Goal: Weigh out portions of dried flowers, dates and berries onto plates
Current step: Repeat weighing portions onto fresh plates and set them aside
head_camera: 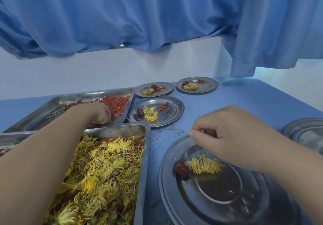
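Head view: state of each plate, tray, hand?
Near round steel plate: red date, yellow dried flower, no berries.
Middle steel plate: date, flowers, berries.
Two far steel plates: same three each.
Rectangular steel tray of red berries: partly bare.
Rectangular steel tray of yellow flowers: heaped.
Left hand: fingers down in berry tray, grip hidden.
Right hand: fingers curled above near plate, contents unclear.

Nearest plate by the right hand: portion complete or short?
Short: the near plate holds only a date and a flower; the plate beyond it also has berries.
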